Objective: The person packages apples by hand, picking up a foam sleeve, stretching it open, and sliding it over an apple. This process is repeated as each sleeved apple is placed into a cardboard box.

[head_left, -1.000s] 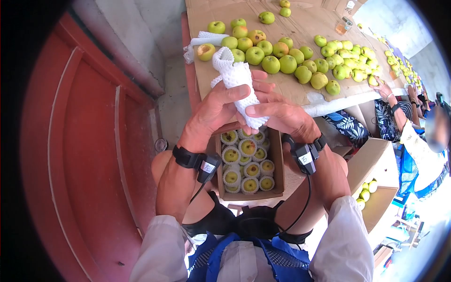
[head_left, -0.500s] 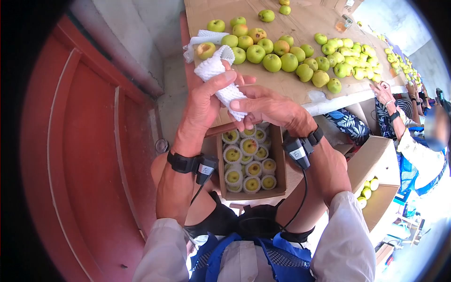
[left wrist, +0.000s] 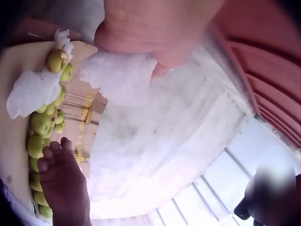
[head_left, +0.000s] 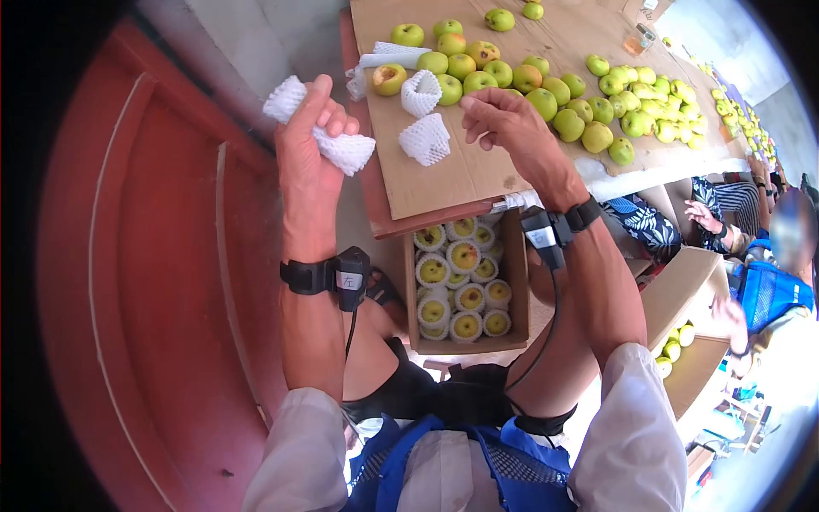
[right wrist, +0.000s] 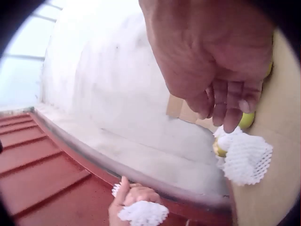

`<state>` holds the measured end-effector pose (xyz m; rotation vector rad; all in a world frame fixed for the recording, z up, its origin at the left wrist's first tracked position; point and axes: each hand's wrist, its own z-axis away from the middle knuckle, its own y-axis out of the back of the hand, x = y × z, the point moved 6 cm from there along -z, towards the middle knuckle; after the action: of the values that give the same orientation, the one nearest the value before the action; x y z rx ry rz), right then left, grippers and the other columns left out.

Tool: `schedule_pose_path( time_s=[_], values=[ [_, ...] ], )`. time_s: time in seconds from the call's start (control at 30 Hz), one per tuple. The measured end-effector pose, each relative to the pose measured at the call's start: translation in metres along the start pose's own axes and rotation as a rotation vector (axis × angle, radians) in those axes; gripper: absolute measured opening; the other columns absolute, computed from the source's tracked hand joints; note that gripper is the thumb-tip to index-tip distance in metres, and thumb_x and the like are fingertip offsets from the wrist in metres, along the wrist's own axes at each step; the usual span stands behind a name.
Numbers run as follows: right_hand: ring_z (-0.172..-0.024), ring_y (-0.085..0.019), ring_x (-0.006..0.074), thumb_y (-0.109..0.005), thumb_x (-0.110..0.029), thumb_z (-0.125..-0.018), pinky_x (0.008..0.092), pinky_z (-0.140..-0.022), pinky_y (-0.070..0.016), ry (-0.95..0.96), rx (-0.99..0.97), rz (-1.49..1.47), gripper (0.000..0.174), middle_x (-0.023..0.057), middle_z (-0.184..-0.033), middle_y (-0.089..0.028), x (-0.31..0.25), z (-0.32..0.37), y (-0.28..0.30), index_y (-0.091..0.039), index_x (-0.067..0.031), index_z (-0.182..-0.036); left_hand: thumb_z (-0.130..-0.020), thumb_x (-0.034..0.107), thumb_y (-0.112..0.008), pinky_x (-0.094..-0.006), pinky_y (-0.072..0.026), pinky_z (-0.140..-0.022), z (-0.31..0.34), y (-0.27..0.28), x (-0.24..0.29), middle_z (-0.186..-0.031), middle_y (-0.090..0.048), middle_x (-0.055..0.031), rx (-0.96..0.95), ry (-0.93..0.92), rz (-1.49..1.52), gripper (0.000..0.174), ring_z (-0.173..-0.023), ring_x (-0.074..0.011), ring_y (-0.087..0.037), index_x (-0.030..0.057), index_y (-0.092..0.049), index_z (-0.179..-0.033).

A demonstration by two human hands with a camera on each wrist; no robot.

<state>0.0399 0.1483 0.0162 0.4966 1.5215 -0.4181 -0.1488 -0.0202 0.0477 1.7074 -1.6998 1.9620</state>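
My left hand (head_left: 309, 141), raised left of the table's edge, grips a bunched white foam net sleeve (head_left: 345, 152). The sleeve sticks out on both sides of the curled fingers. In the left wrist view the foam (left wrist: 120, 77) hangs below that hand. My right hand (head_left: 516, 128) hovers over the near part of the table, fingers loosely bent and holding nothing. Just left of it, two opened foam nets lie on the cardboard, one (head_left: 421, 94) showing its round mouth and one (head_left: 425, 140) closer to me. Green apples (head_left: 479, 83) sit just beyond the right hand.
A carton (head_left: 518, 328) of net-wrapped apples stands below the table edge, between my knees. More apples (head_left: 644, 107) are heaped farther right on the cardboard-covered table (head_left: 452, 183). A red door (head_left: 162, 282) borders the left. Another person sits at the right beside an open carton (head_left: 695, 367).
My hands have parted: the left moved left with the foam sleeve, the right moved toward the apples. Two foam nets now lie on the table where none lay before.
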Motion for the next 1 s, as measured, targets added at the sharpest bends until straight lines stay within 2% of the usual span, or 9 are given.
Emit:
schedule_pose_path(
  time_s=[0.07,0.17,0.27,0.3,0.37,0.57,0.7,0.77,1.0],
  values=[
    [-0.077,-0.064,0.0096,-0.069,-0.023,-0.098,0.0240,-0.068,-0.0492,-0.071,0.195,0.108,0.022,0.0023,-0.087,-0.069,0.025,-0.007,0.012,-0.070,-0.0023,-0.107,-0.098,0.014,-0.072,-0.0293,-0.0411,-0.057,-0.002,0.011,-0.009,-0.068,-0.045,0.0052,0.102,0.122,-0.051,0.026,-0.056,-0.0071,-0.043,0.0152,-0.051,-0.083],
    [-0.077,-0.064,0.0109,-0.070,-0.018,-0.094,0.0258,-0.069,-0.0513,0.090,0.229,0.345,0.020,0.0033,-0.087,-0.070,0.065,-0.030,0.015,-0.069,0.0000,-0.102,-0.093,0.014,-0.077,-0.0293,-0.0424,-0.053,-0.003,0.019,-0.023,-0.068,-0.050,0.0040,0.121,0.227,-0.127,0.021,-0.054,-0.0083,-0.048,0.0137,-0.056,-0.088],
    [-0.076,-0.064,0.0119,-0.071,-0.016,-0.093,0.0271,-0.069,-0.0527,0.021,0.282,0.543,0.021,0.0039,-0.088,-0.069,0.061,-0.022,0.003,-0.069,0.0026,-0.102,-0.090,0.017,-0.080,-0.0291,-0.0458,-0.052,-0.002,0.019,-0.030,-0.071,-0.056,0.0015,0.117,0.237,-0.374,0.021,-0.055,-0.0100,-0.054,0.0104,-0.062,-0.097],
    [-0.076,-0.064,0.0119,-0.071,-0.016,-0.093,0.0271,-0.069,-0.0527,0.022,0.280,0.542,0.021,0.0039,-0.088,-0.069,0.064,-0.022,0.002,-0.069,0.0026,-0.102,-0.087,0.018,-0.082,-0.0283,-0.0485,-0.053,-0.005,0.028,-0.035,-0.079,-0.063,-0.0011,0.099,0.244,-0.494,0.028,-0.059,-0.0106,-0.059,0.0058,-0.067,-0.107],
    [-0.072,-0.069,0.0167,-0.069,-0.014,-0.088,0.0353,-0.071,-0.0566,-0.103,0.207,0.403,0.022,0.0098,-0.086,-0.074,0.083,-0.022,-0.001,-0.074,0.0012,-0.103,-0.087,0.017,-0.081,-0.0277,-0.0486,-0.054,-0.007,0.030,-0.047,-0.083,-0.066,-0.0020,0.071,0.215,-0.643,0.028,-0.060,-0.0105,-0.060,0.0041,-0.069,-0.108],
    [-0.071,-0.067,0.0153,-0.068,-0.014,-0.091,0.0319,-0.067,-0.0566,-0.205,0.163,0.163,0.023,0.0068,-0.083,-0.072,0.095,-0.009,-0.024,-0.075,0.0032,-0.104,-0.085,0.013,-0.078,-0.0286,-0.0504,-0.060,-0.012,0.030,-0.099,-0.090,-0.073,-0.0051,-0.137,0.312,-1.005,0.023,-0.066,-0.0125,-0.064,0.0007,-0.073,-0.104],
    [-0.072,-0.059,0.0092,-0.067,-0.020,-0.098,0.0241,-0.063,-0.0454,-0.235,0.155,0.086,0.020,0.0004,-0.085,-0.067,0.078,0.004,-0.027,-0.074,-0.0022,-0.102,-0.085,0.014,-0.078,-0.0288,-0.0497,-0.059,-0.009,0.028,-0.104,-0.090,-0.073,-0.0054,-0.054,0.291,-0.989,0.024,-0.065,-0.0125,-0.063,-0.0006,-0.073,-0.103],
    [-0.075,-0.058,0.0079,-0.065,-0.026,-0.099,0.0234,-0.061,-0.0395,-0.339,0.139,-0.076,0.023,-0.0013,-0.087,-0.066,0.072,0.012,-0.027,-0.073,-0.0053,-0.106,-0.084,0.016,-0.078,-0.0285,-0.0483,-0.056,-0.002,0.017,-0.098,-0.088,-0.071,-0.0051,-0.095,0.295,-0.712,0.027,-0.063,-0.0120,-0.062,-0.0011,-0.072,-0.104],
    [-0.081,-0.057,0.0063,-0.067,-0.028,-0.101,0.0230,-0.059,-0.0348,-0.309,0.005,-0.443,0.027,-0.0034,-0.098,-0.064,0.048,0.031,-0.024,-0.068,-0.0065,-0.116,-0.087,0.019,-0.077,-0.0278,-0.0469,-0.052,0.012,0.001,-0.090,-0.084,-0.067,-0.0034,-0.071,0.374,-0.553,0.031,-0.062,-0.0110,-0.061,0.0013,-0.069,-0.111]
  ],
)
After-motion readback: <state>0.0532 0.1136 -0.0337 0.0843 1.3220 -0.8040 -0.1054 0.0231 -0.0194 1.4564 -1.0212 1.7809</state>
